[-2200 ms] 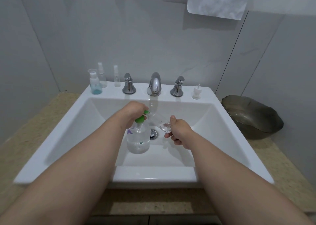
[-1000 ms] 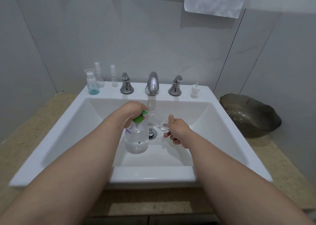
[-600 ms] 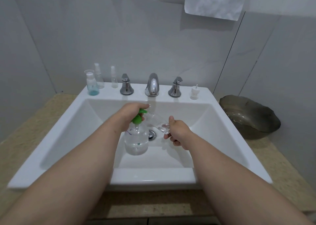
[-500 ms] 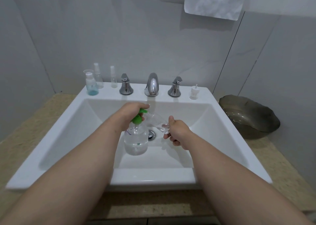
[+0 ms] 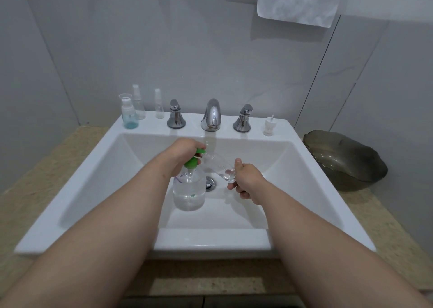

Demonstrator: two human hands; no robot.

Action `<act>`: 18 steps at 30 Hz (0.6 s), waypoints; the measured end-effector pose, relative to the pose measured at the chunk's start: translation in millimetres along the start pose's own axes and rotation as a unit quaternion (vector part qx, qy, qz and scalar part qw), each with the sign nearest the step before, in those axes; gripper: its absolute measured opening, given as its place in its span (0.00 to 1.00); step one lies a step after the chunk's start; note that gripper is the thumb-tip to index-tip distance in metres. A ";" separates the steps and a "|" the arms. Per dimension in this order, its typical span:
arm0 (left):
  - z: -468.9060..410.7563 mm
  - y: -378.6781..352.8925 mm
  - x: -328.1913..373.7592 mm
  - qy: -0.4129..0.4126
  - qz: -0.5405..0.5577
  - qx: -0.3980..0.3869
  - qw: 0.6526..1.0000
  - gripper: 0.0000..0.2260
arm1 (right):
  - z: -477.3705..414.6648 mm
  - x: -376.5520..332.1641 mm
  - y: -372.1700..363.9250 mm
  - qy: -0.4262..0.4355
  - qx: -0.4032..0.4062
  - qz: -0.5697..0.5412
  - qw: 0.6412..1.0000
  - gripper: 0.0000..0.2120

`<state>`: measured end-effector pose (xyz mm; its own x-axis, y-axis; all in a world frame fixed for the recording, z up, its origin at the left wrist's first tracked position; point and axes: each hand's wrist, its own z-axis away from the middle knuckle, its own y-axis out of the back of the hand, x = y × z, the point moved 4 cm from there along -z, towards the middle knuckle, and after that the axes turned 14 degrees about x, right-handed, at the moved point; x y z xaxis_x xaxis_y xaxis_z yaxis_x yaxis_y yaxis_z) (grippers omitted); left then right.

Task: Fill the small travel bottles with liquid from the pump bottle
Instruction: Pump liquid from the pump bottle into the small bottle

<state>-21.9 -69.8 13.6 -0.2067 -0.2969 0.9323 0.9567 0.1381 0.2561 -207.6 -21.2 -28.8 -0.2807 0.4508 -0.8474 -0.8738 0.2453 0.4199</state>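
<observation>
Here, at the upper left of the sink's [image 5: 93,178] back ledge, I see three small bottles [image 5: 129,115] standing upright in a cluster, and the nearest one has a blue tint at the bottom. Moving toward centre frame, my left hand [image 5: 184,154] is curled over the green pump head [image 5: 195,161] of the pump bottle [image 5: 188,190], which stands upright in the basin about a third full of clear liquid. Just right of it, a clear travel bottle [image 5: 218,167] lies tilted, with its mouth at the pump's spout. My right hand [image 5: 246,181] pinches its base between thumb and curled fingers. Behind is the chrome tap [image 5: 210,115], further right on the ledge a small white pump cap [image 5: 269,126], and at the right edge a dark bowl [image 5: 344,157].
</observation>
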 end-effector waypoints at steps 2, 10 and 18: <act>-0.1 0.4 -0.4 -0.001 -0.003 -0.001 1.000 0.05 | -0.1 0.4 0.0 0.000 0.002 0.004 1.000 0.27; -1.0 1.3 -0.5 -0.011 -0.012 -0.005 1.000 0.06 | -0.1 0.4 -0.7 -0.003 -0.001 0.006 1.000 0.26; -0.8 2.0 -1.5 -0.004 -0.001 -0.004 1.000 0.06 | -0.8 1.2 -1.6 -0.014 -0.007 -0.002 1.000 0.26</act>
<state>-19.5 -69.8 12.4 -0.2104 -0.2893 0.9338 0.9581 0.1291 0.2558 -206.9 -21.7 -30.7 -0.2665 0.4736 -0.8394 -0.8806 0.2344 0.4119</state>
